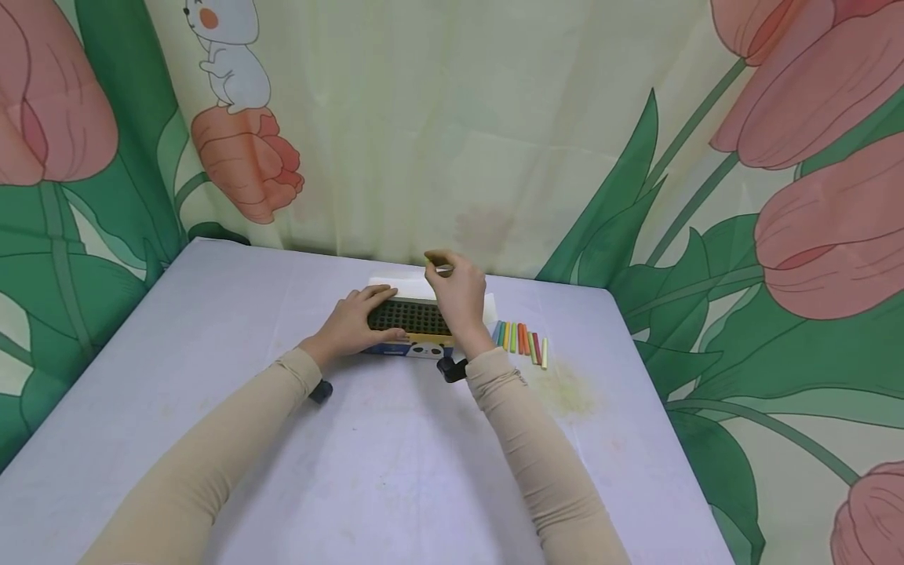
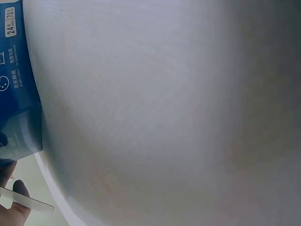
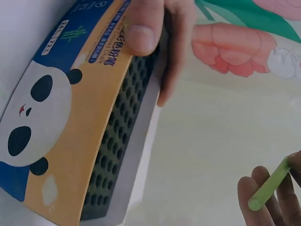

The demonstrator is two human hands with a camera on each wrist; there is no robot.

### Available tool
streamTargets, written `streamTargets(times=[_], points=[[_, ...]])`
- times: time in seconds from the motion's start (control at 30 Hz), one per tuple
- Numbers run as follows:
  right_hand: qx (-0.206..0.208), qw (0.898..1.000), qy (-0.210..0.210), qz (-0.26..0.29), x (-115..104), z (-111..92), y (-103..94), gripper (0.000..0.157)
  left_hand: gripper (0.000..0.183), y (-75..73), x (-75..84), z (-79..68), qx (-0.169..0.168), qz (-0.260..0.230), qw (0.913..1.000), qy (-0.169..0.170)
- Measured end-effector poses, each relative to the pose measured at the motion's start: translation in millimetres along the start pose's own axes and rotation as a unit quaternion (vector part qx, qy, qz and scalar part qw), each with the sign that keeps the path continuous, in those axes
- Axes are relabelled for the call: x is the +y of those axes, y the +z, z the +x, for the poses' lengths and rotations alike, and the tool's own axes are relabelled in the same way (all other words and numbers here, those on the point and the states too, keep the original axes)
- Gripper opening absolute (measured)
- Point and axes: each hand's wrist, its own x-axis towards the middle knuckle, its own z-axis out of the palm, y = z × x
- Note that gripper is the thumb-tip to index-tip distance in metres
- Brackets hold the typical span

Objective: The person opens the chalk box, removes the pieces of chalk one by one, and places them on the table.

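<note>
A chalk box (image 1: 427, 350) with a panda on its front stands near the back of the table, its top folded back to show a dark tray of holes (image 1: 410, 315). My left hand (image 1: 359, 318) grips the box's left end, thumb on the front edge (image 3: 141, 33) and fingers over the back. Raised above the box's right part, my right hand (image 1: 459, 294) pinches a green chalk stick (image 3: 270, 186) between thumb and fingers. In the left wrist view the box's blue side (image 2: 19, 84) shows at the left edge.
A row of several coloured chalk sticks (image 1: 521, 339) lies right of the box on the white tablecloth (image 1: 367, 471). A yellowish smudge (image 1: 568, 388) marks the cloth nearby. Behind the table hangs a flower-printed curtain (image 1: 452, 141).
</note>
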Motion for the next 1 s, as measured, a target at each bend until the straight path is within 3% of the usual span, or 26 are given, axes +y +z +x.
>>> streamTargets(times=[0.27, 0.57, 0.77, 1.0], points=[[0.023, 0.999, 0.032, 0.025, 10.2, 3.8, -15.4, 0.020, 0.096, -1.2, 2.0, -0.2, -0.007, -0.003, 1.0000, -0.003], [0.046, 0.996, 0.078, -0.007, 40.6, -0.8, -37.9, 0.018, 0.099, -4.0, 3.1, -5.5, -0.013, -0.003, 0.9999, -0.004], [0.046, 0.992, 0.117, -0.011, 69.9, -4.0, -57.7, 0.020, 0.100, -6.0, 1.7, -7.4, -0.012, -0.006, 0.9998, -0.011], [0.068, 0.982, 0.174, -0.021, 121.8, -8.7, -92.6, 0.023, 0.098, -2.2, 5.9, -1.0, -0.013, -0.004, 0.9999, 0.000]])
